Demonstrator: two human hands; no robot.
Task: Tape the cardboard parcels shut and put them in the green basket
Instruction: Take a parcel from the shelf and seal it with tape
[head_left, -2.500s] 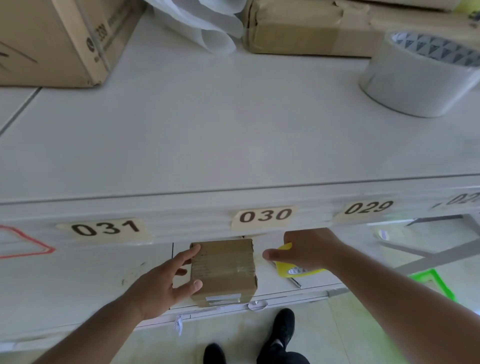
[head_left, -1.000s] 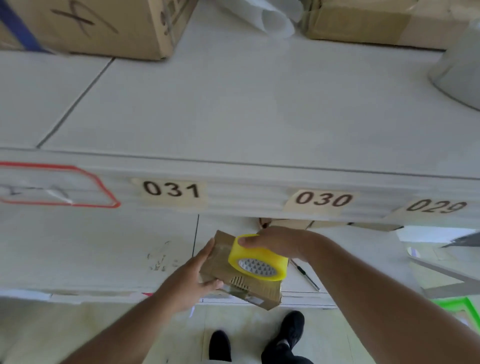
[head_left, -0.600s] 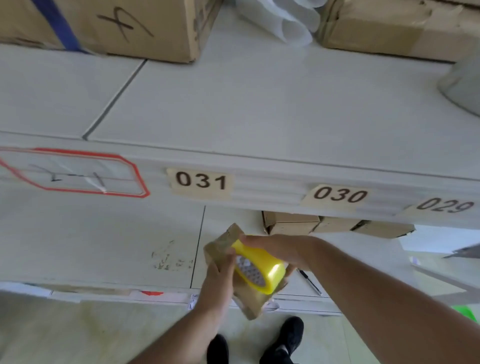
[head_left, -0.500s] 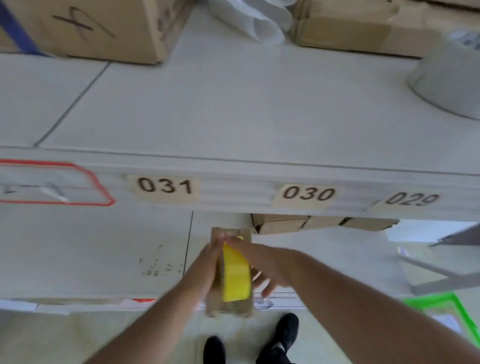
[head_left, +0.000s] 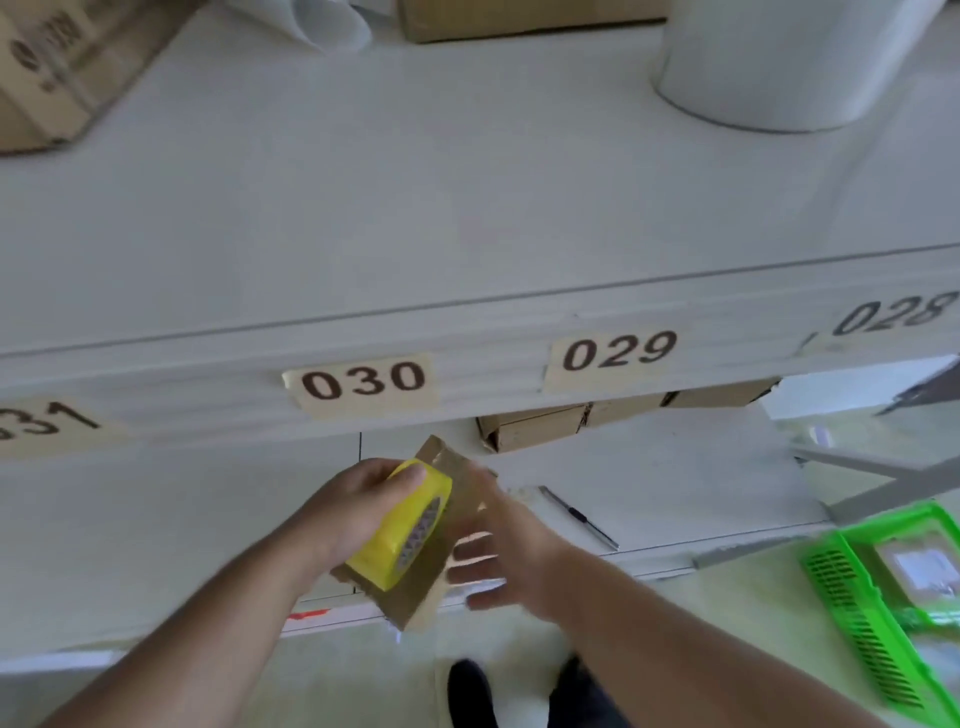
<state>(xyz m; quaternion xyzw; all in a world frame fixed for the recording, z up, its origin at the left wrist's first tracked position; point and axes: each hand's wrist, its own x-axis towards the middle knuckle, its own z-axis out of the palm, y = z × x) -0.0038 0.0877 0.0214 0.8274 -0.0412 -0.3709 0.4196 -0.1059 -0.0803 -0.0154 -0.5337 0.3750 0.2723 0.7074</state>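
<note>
At four o'clock we see a green slatted plastic basket (head_left: 852, 597) on the floor, holding something pale and blurred. Our left hand (head_left: 353, 512) grips a yellow roll of tape (head_left: 402, 525) and presses it against a small brown cardboard parcel (head_left: 441, 551), tilted above the lower white surface (head_left: 675, 478). Our right hand (head_left: 506, 551), at three o'clock of the parcel, touches its far side with fingers spread. Half a second ago the right hand held the tape; now the left does.
</note>
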